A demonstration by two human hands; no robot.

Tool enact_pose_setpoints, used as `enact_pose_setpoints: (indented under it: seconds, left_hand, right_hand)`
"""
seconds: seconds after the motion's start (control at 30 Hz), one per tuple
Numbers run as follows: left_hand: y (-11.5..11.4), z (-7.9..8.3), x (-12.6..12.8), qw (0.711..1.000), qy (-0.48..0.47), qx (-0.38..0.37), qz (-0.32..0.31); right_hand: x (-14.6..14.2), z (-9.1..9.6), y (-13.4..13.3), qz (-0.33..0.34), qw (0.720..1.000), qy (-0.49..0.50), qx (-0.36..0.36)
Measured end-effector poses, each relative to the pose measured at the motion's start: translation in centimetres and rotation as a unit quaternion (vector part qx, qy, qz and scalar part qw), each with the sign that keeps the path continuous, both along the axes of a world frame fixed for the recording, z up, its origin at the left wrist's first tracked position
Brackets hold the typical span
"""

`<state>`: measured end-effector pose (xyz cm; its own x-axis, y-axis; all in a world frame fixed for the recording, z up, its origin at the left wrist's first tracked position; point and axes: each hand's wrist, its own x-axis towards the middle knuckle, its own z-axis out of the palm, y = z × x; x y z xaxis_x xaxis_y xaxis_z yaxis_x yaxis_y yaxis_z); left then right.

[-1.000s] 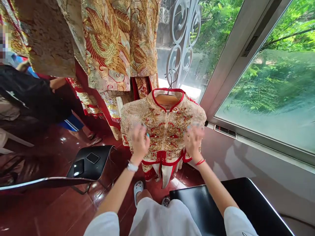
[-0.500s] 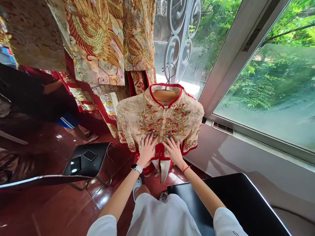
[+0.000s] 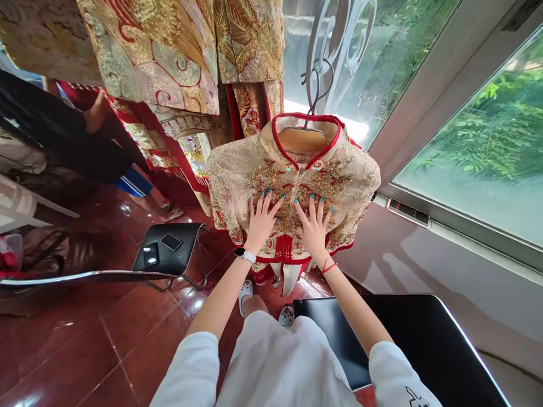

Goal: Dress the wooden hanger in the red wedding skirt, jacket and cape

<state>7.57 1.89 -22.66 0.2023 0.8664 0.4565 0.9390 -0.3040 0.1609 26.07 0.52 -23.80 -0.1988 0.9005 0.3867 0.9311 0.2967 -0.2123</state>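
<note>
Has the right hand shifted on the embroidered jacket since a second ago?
Yes. Judged against the embroidered jacket, the right hand has moved inward from the sleeve edge to lie flat beside the centre opening.

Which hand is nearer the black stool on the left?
Left. The left hand lies flat on the embroidered jacket, up-right of the stool; the right hand lies farther right on the jacket.
</note>
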Motion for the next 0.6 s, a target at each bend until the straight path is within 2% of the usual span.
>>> enact_pose_setpoints:
  seconds: [0.07, 0.17, 0.27, 0.33, 0.43, 0.5, 0.53, 0.57, 0.6]
  left_hand:
    - [-1.5, -1.5, -0.3, 1.000, -0.017, 0.007, 0.006]
    - [-4.4, -5.2, -1.3, 0.999, -0.035, -0.009, 0.017]
    - [-5.7, -8.7, -2.7, 0.998, -0.025, -0.061, 0.017]
    - [-5.4, -9.8, -3.2, 0.996, -0.021, -0.086, 0.020]
    - [-4.7, -10.1, -3.2, 0.995, -0.056, -0.085, 0.020]
    - [-5.2, -10.5, -2.9, 0.988, -0.133, -0.069, 0.025]
    - [-5.8, -11.0, -2.8, 0.977, -0.200, -0.058, 0.048]
    - [-6.5, -11.7, -2.8, 0.950, -0.292, -0.051, 0.096]
    - [-7.1, -12.6, -2.8, 0.902, -0.396, -0.052, 0.160]
  right_hand:
    - [0.5, -1.6, -2.7, -0.011, 1.000, 0.021, -0.006]
    - [1.7, -5.7, -6.4, -0.030, 0.999, 0.026, -0.036]
    - [2.7, -9.5, -7.7, -0.020, 0.997, -0.008, -0.080]
    - [2.7, -10.5, -7.3, -0.014, 0.995, -0.022, -0.098]
    - [2.1, -10.6, -6.8, -0.007, 0.994, 0.007, -0.105]
    - [1.9, -10.8, -7.1, -0.001, 0.992, 0.093, -0.090]
    - [2.1, -11.3, -7.5, -0.016, 0.984, 0.160, -0.075]
    - [2.4, -12.0, -7.9, -0.052, 0.967, 0.241, -0.060]
    - [2.9, -12.8, -8.1, -0.102, 0.935, 0.334, -0.059]
